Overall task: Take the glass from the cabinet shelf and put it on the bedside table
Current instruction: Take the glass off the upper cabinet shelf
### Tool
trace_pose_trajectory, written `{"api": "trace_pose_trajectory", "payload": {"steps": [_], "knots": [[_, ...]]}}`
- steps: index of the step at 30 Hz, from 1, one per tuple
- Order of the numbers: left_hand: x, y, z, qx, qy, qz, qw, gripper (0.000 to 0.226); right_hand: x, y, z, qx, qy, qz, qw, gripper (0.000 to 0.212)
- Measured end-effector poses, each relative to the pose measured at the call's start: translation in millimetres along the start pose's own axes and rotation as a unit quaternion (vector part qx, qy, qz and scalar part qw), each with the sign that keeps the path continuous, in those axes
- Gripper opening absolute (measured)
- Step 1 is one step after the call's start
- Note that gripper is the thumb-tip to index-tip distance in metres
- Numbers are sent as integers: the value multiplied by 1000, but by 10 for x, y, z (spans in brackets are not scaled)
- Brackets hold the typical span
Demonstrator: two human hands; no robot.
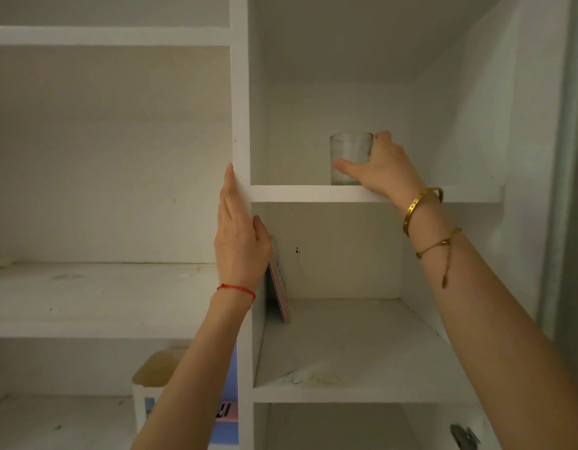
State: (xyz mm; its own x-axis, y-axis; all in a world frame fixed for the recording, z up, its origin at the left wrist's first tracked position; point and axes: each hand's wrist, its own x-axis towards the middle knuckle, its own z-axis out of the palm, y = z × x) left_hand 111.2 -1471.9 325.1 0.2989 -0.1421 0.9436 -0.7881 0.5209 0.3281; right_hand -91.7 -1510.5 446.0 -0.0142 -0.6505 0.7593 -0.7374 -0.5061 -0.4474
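A clear, cloudy drinking glass [349,154] stands upright on the upper right shelf [294,193] of a white cabinet. My right hand [383,170] is wrapped around the glass from the right, thumb across its front and fingers behind it. The glass's base still rests on the shelf board. My left hand [240,241] grips the cabinet's vertical divider [240,108] just below that shelf, fingers flat on its left face and thumb on the right. The bedside table is not in view.
A thin pinkish book or card [279,287] leans against the divider on the shelf below. A cream-lidded box [151,381] sits low on the left. Wide white shelves [86,329] run left. A metal hinge [464,435] shows at the bottom right.
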Motion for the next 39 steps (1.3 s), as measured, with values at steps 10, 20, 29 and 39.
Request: {"api": "trace_pose_trajectory", "payload": {"steps": [10,20,29,39], "knots": [[-4,15,-20,9,-9,-9,1000,82,-14,-21,-1,0,3,39,999,78],[-6,70,-246,45,-89,-6,995,88,-358,-140,-170,104,77,-26,991,77],[-175,140,-786,155,-182,25,971,68,-915,-292,-168,159,110,-84,977,68],[-786,278,-1351,195,-234,-8,952,43,-1717,-46,247,237,-54,-49,969,65]]}}
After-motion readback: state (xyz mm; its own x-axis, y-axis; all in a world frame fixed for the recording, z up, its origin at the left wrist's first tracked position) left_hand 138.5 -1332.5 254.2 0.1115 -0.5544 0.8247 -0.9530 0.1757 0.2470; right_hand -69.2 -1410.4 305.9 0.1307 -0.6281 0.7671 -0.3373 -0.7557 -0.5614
